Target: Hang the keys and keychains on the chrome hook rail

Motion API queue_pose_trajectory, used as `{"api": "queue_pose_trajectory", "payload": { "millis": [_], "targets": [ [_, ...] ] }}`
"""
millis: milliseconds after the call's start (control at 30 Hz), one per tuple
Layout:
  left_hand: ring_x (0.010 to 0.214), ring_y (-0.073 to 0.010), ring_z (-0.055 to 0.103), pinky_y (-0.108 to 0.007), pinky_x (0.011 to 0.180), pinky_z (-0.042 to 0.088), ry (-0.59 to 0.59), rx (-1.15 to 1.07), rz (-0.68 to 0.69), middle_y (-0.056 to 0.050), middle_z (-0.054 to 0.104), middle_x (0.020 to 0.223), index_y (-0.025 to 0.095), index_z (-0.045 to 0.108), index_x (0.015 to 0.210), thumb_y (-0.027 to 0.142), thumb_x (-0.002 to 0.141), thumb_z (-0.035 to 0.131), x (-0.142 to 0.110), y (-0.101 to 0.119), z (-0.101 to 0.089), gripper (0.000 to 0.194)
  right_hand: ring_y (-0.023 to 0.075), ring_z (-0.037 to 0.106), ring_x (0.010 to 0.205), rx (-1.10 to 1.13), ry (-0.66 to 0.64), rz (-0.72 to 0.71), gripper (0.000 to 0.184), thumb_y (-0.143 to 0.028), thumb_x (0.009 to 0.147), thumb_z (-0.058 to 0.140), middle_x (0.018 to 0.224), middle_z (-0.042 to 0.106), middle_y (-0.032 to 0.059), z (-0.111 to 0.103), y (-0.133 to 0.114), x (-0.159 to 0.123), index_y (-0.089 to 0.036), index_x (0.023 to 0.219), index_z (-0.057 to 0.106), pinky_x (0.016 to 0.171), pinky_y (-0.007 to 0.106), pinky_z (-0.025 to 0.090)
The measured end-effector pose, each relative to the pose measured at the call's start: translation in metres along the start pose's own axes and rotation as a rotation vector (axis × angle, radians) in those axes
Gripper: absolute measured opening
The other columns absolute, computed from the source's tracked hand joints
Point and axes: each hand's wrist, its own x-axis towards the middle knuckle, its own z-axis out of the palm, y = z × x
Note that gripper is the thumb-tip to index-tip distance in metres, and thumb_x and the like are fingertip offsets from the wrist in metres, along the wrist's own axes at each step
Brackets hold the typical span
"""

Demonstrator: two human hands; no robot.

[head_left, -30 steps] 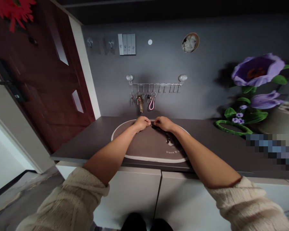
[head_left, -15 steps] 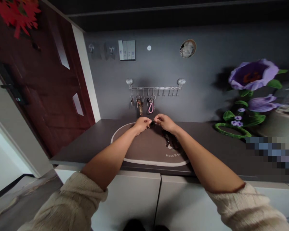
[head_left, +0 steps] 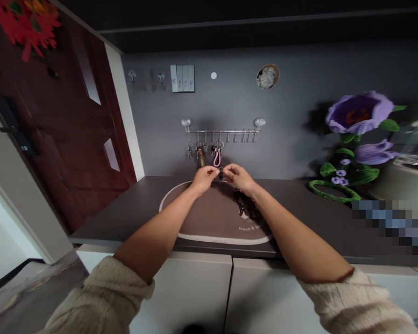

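Observation:
My left hand [head_left: 205,178] and my right hand [head_left: 239,177] meet over the far side of a brown mat [head_left: 209,218]. Thumb and fingers of each are pinched on a small key ring [head_left: 221,170], from which small dark pieces, apparently keys, hang between the fingertips. Just behind, on a clear hook rail [head_left: 225,131], hang several key sets, among them one with a pink loop [head_left: 217,158] and one with a brown strap [head_left: 201,157]. Under my right wrist a dark, shiny bundle [head_left: 245,205] lies on the mat; what it is I cannot make out.
Purple artificial flowers [head_left: 358,113] with a green ring base stand at the right, beside a pale rounded appliance [head_left: 400,178]. A dark shelf [head_left: 230,28] overhangs the counter. A dark red door [head_left: 66,130] is at the left. White cabinet doors [head_left: 188,287] are below.
The view has tipped slightly upward. Both hands have risen a little toward the rail, and the key ring with its hanging pieces now shows more plainly between the fingertips.

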Motion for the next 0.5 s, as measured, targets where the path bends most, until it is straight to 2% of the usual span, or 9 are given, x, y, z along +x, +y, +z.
{"api": "queue_pose_trajectory", "payload": {
  "millis": [167, 300, 500],
  "targets": [
    [0.064, -0.0084, 0.049, -0.020, 0.061, 0.038, 0.056, 0.017, 0.031, -0.002, 0.059, 0.073, 0.012, 0.058, 0.079, 0.031, 0.071, 0.049, -0.0002, 0.0038, 0.0007, 0.022, 0.0064, 0.049, 0.060, 0.053, 0.041, 0.018, 0.017, -0.030, 0.070, 0.052, 0.071, 0.052, -0.0006, -0.0002, -0.0027, -0.0009, -0.016, 0.077, 0.048, 0.061, 0.022, 0.041],
    [0.065, -0.0089, 0.050, -0.021, 0.062, 0.039, 0.072, -0.014, 0.029, -0.003, 0.059, 0.074, 0.012, 0.058, 0.079, 0.031, 0.070, 0.050, -0.0016, 0.0080, 0.0030, 0.022, 0.0060, 0.047, 0.058, 0.068, 0.052, 0.004, 0.020, -0.032, 0.068, 0.054, 0.068, 0.051, -0.0011, 0.0000, -0.0015, -0.0005, -0.015, 0.077, 0.049, 0.059, 0.021, 0.040],
    [0.065, -0.0094, 0.050, -0.021, 0.062, 0.039, 0.080, 0.015, 0.068, -0.003, 0.060, 0.075, 0.013, 0.058, 0.080, 0.030, 0.072, 0.048, -0.0028, 0.0097, 0.0058, 0.022, 0.0057, 0.041, 0.054, -0.001, 0.071, -0.097, 0.025, -0.038, 0.066, 0.054, 0.062, 0.047, -0.0029, -0.0002, -0.0019, 0.0006, -0.014, 0.072, 0.048, 0.054, 0.020, 0.036]
  ]
}}
